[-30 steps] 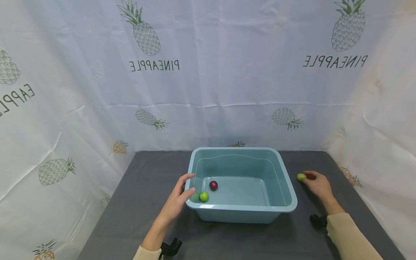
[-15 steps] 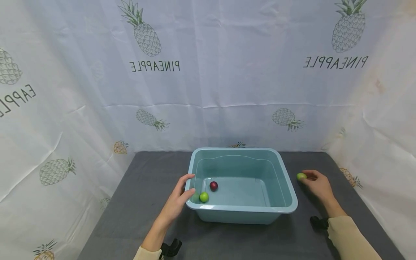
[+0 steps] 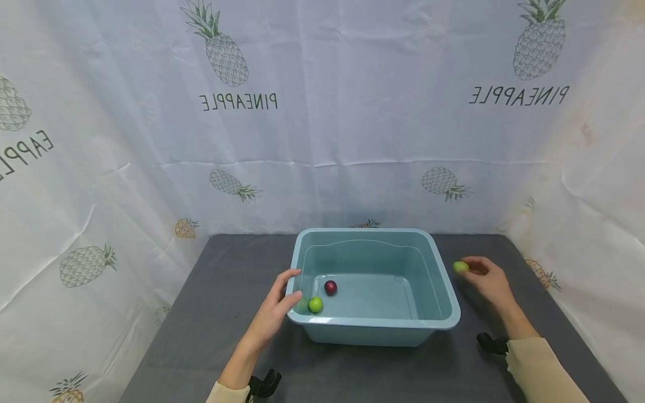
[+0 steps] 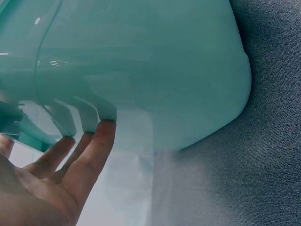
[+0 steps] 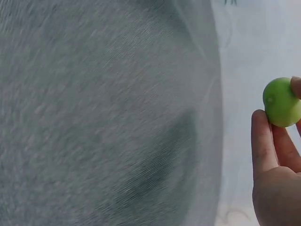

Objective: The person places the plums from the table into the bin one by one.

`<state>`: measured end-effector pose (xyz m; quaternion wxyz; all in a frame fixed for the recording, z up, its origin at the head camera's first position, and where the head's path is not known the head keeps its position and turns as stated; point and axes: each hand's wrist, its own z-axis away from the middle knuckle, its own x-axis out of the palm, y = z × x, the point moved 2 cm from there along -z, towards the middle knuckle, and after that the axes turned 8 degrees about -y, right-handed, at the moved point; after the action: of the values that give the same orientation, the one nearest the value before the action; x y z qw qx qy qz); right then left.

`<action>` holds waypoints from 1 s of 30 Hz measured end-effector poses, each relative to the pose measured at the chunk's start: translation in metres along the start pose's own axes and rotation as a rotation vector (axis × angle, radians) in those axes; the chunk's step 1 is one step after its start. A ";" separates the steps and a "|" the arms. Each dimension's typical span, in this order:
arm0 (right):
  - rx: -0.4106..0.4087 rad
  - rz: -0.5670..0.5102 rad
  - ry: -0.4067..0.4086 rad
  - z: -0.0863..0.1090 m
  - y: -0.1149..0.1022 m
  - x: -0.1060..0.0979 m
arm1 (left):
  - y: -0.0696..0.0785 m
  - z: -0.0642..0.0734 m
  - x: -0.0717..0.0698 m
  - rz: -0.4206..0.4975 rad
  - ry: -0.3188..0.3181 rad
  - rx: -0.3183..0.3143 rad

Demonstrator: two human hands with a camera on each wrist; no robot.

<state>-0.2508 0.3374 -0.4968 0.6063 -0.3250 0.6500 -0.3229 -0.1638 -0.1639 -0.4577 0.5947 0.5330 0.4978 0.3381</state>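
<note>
My right hand (image 3: 490,280) pinches a green lime (image 3: 461,267) between thumb and fingertips, just to the right of the blue-green plastic basin (image 3: 383,323). In the right wrist view the lime (image 5: 278,104) shows at the right edge, held up against the pale curtain. At the basin's left side, my left hand (image 3: 269,313) grips the rim, thumb over the edge. Several fingers (image 4: 91,155) press the basin's outer wall (image 4: 178,80) in the left wrist view. A dark red plum-like fruit (image 3: 330,287) and another green lime (image 3: 316,305) lie on the basin floor, towards the left.
The dark grey cloth (image 3: 201,347) covers the table under the basin. Behind and on both sides hangs a white curtain (image 3: 347,129) with printed pineapples. Each wrist wears a black camera mount (image 3: 492,343), near beige sleeves.
My right hand has risen with the lime and shifted slightly left, nearer to the basin. The left hand, the basin and the fruit in it stay in place.
</note>
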 end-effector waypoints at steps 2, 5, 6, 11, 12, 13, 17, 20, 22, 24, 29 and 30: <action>-0.019 -0.008 -0.001 0.001 -0.005 -0.002 | 0.000 0.000 0.000 0.005 -0.001 0.002; -0.049 -0.033 -0.006 0.002 -0.013 -0.003 | 0.001 0.000 0.000 0.009 -0.001 0.004; -0.058 -0.041 -0.006 0.003 -0.015 -0.003 | 0.001 0.000 0.000 0.011 -0.001 0.005; -0.083 -0.091 -0.017 0.005 -0.026 -0.003 | 0.001 0.000 0.000 0.006 0.003 -0.001; -0.088 -0.098 -0.018 0.005 -0.028 -0.003 | 0.001 -0.001 0.000 0.005 0.003 -0.001; -0.091 -0.105 -0.021 0.006 -0.030 -0.003 | 0.001 -0.001 0.000 0.005 0.003 -0.001; -0.104 -0.114 -0.036 0.007 -0.036 -0.003 | 0.000 -0.001 0.000 0.004 0.003 -0.001; -0.109 -0.112 -0.045 0.009 -0.041 -0.003 | 0.000 -0.001 0.000 0.005 0.004 -0.003; -0.117 -0.114 -0.047 0.010 -0.044 -0.004 | 0.000 -0.001 -0.001 0.003 0.005 -0.006; -0.132 -0.120 -0.049 0.011 -0.048 -0.004 | -0.001 -0.001 -0.001 0.006 0.004 -0.006; -0.163 -0.125 -0.050 0.012 -0.060 -0.007 | 0.000 -0.001 -0.001 0.002 0.004 -0.016; -0.169 -0.126 -0.050 0.012 -0.063 -0.008 | 0.000 -0.001 -0.001 0.001 0.005 -0.018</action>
<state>-0.2367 0.3074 -0.4417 0.5710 -0.4233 0.6380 -0.2962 -0.1649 -0.1642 -0.4575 0.5981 0.5269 0.4962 0.3443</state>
